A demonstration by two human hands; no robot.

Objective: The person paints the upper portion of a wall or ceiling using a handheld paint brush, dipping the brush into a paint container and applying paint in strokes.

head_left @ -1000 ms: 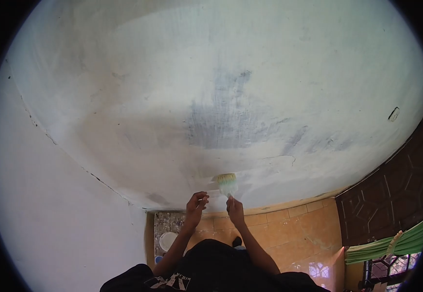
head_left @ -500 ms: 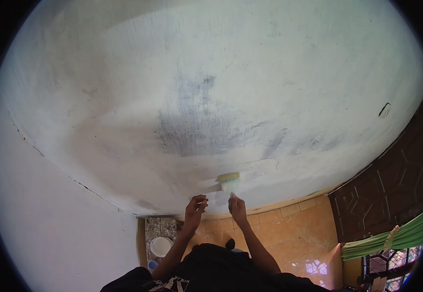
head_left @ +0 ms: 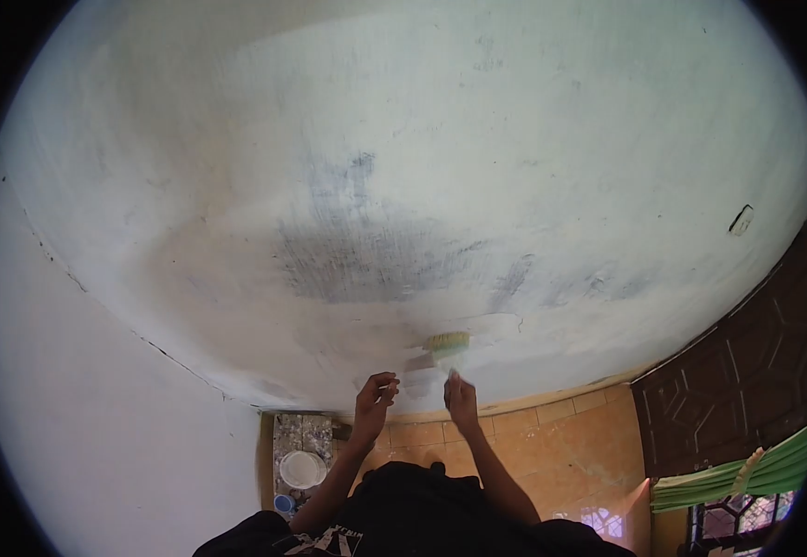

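Note:
My right hand (head_left: 461,401) grips the handle of a wide paintbrush (head_left: 450,349), its pale yellowish-green bristles pointing up at the lower part of the whitish wall (head_left: 552,176). Whether the bristles touch the wall is hard to tell. To the left, my left hand (head_left: 376,406) is raised near the wall, fingers loosely bent and apart, with nothing visible in it. Dark grey, streaky patches (head_left: 357,260) mark the wall above both hands. Beside the brush there is a greyish smear or shadow on the wall.
At lower left, a paint-spattered stand (head_left: 303,429) carries a white tub (head_left: 302,470) and a small blue-and-white container (head_left: 284,503). Orange tiles (head_left: 552,455) cover the floor. A dark panelled door (head_left: 728,381) and green curtain (head_left: 747,473) are at right; another wall (head_left: 125,427) adjoins at left.
The brush in my right hand has moved right along the wall. My left hand stays nearly in place, and the camera view has shifted slightly to the right.

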